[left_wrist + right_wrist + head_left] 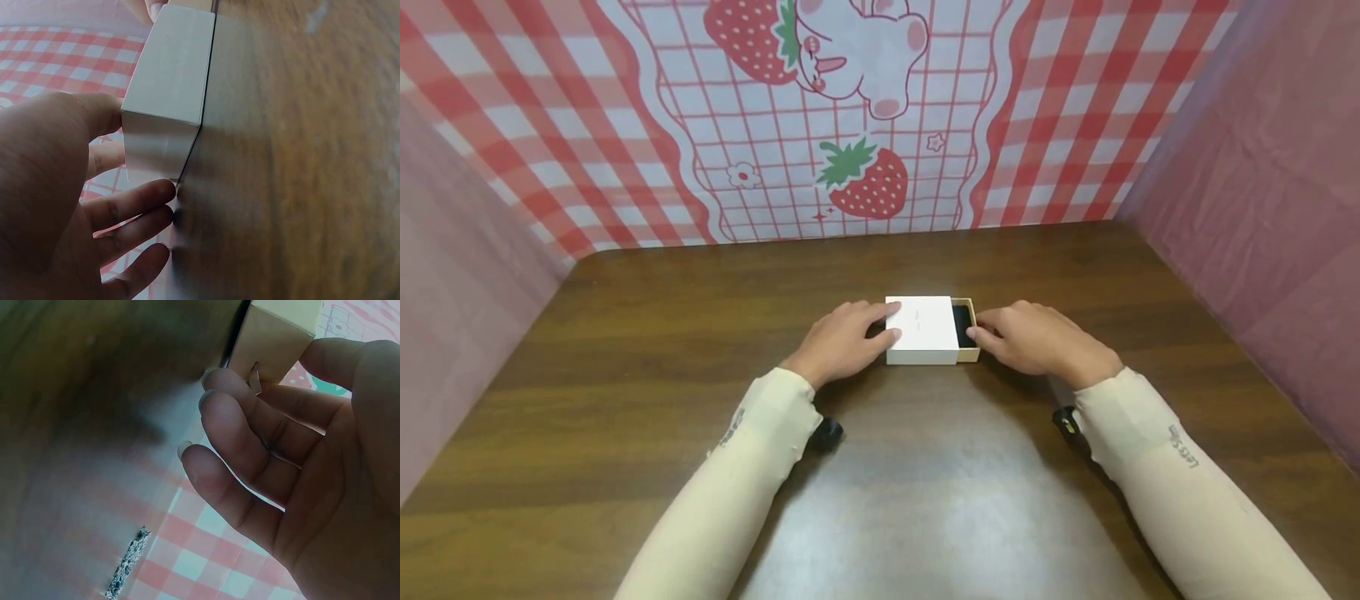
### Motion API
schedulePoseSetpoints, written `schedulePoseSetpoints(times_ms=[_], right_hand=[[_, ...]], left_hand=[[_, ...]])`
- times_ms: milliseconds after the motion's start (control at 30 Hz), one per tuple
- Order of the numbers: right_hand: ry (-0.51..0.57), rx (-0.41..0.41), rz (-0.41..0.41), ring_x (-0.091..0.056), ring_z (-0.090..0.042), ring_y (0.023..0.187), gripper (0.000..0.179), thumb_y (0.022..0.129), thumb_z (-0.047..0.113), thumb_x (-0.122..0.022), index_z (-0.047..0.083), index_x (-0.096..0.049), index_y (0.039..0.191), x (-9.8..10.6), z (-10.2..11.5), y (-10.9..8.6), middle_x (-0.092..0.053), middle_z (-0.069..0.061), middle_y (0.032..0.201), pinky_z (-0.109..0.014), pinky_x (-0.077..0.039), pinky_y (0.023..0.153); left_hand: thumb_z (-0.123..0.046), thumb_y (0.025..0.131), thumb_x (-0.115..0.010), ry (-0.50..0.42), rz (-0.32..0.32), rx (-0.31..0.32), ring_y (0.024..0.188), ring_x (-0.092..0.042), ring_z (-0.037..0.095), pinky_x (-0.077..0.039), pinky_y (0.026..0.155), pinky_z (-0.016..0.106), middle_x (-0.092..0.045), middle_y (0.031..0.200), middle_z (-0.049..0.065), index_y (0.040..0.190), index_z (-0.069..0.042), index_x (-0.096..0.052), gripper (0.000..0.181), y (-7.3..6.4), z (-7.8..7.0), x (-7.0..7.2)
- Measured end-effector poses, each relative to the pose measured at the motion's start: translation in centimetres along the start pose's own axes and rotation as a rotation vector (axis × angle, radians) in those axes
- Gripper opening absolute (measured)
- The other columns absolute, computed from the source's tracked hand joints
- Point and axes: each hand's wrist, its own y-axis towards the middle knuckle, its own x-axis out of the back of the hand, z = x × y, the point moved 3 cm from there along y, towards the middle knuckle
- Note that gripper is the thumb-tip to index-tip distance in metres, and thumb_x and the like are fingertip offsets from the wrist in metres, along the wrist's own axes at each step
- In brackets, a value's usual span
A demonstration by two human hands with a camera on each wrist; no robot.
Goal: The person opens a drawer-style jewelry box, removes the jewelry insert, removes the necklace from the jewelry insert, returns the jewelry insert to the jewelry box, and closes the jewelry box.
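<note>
A small white sliding box [922, 323] lies on the table, its inner tray [968, 356] partly out at the right end with something black [962, 323] inside. My left hand [842, 340] holds the white sleeve at its left end, thumb and index fingertips over the top edge. In the left wrist view the other fingers [134, 206] spread loosely by the end face. My right hand [1037, 340] pinches the tray's right end, thumb over its rim. A small ribbon tab [255, 380] sticks out of that end, close to the fingers in the right wrist view.
The brown wooden table [880, 483] extends all round the box. A red-and-white checked strawberry cloth [1060, 108] hangs behind it, with pink cloth [1262, 192] at the sides. In the right wrist view a speckled strip [128, 562] lies near the table edge.
</note>
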Motion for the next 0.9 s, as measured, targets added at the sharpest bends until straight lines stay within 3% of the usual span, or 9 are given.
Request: schedulePoseSetpoints(times_ms=[267, 600, 800, 900], right_hand=[[0.003, 0.009, 0.002, -0.053, -0.016, 0.067, 0.024, 0.102, 0.035, -0.058, 0.014, -0.066, 0.095, -0.51, 0.06, 0.34, -0.054, 0.002, 0.071, -0.038, -0.044, 0.066], [-0.018, 0.009, 0.001, -0.052, -0.017, 0.067, 0.024, 0.102, 0.035, -0.058, 0.015, -0.063, 0.091, 0.38, 0.33, 0.74, -0.050, 0.001, 0.069, -0.038, -0.043, 0.065], [-0.028, 0.013, 0.011, -0.053, -0.016, 0.068, 0.025, 0.103, 0.034, -0.056, 0.015, -0.064, 0.090, -0.19, 0.52, 0.49, -0.053, 0.003, 0.069, -0.040, -0.045, 0.068], [-0.032, 0.014, 0.000, -0.053, -0.016, 0.067, 0.025, 0.102, 0.034, -0.056, 0.015, -0.064, 0.088, -0.22, 0.51, 0.60, -0.053, 0.003, 0.068, -0.040, -0.044, 0.067]], left_hand=[[-0.047, 0.101, -0.054, -0.017, -0.003, -0.007, 0.128, -0.049, 0.021, -0.040, 0.106, 0.047, -0.056, 0.141, 0.002, 0.151, -0.029, -0.047, 0.054, -0.07, 0.59, -0.26], [-0.047, 0.101, -0.055, -0.044, -0.021, -0.008, 0.125, -0.050, 0.019, -0.041, 0.105, 0.047, -0.057, 0.139, 0.000, 0.151, -0.030, -0.048, 0.053, 0.40, 0.33, 0.19], [-0.048, 0.102, -0.052, -0.028, 0.024, -0.011, 0.129, -0.049, 0.021, -0.040, 0.106, 0.047, -0.055, 0.142, 0.001, 0.152, -0.030, -0.046, 0.054, 0.16, 0.34, 0.00], [-0.048, 0.102, -0.052, -0.030, 0.008, -0.013, 0.129, -0.049, 0.021, -0.040, 0.106, 0.048, -0.055, 0.142, 0.001, 0.152, -0.030, -0.046, 0.053, 0.25, 0.53, -0.17]])
